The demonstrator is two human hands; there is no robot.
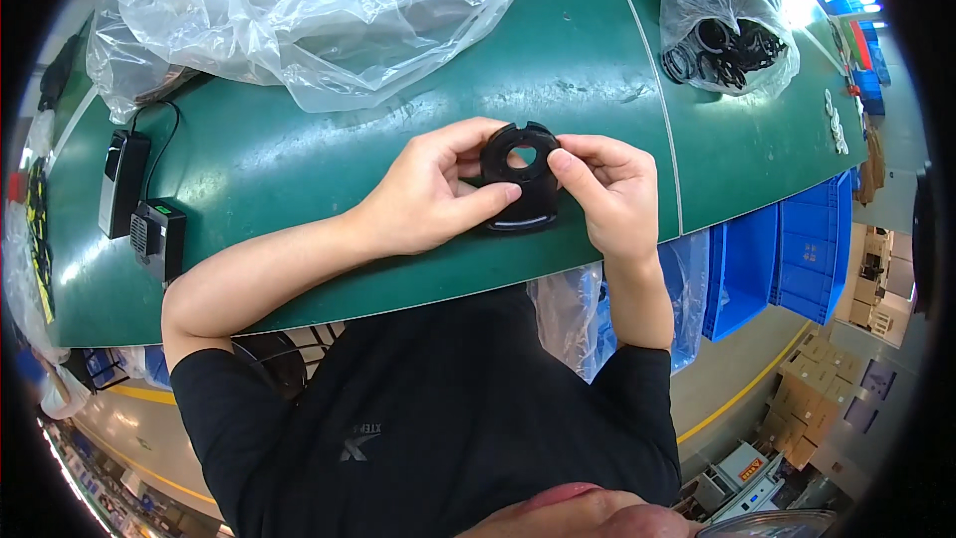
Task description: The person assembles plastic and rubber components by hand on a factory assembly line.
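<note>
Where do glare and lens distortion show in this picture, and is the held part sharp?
Head view: pale glare streaks the green table and glints on the large plastic bag; head view: the fisheye bows the table's near edge, with black corners; head view: the black part between left hand and right hand looks fairly sharp.

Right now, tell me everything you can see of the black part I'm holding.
The black part looks like smooth, glossy plastic. Its upper end is ring-shaped, with a round hole and a notched top edge; a broad body extends below to a shiny, rounded bottom edge. It's held over the green table, near your side. Your left hand has its thumb on the face; your right hand pinches the right edge. Whether it's one piece, I can't tell.
</note>
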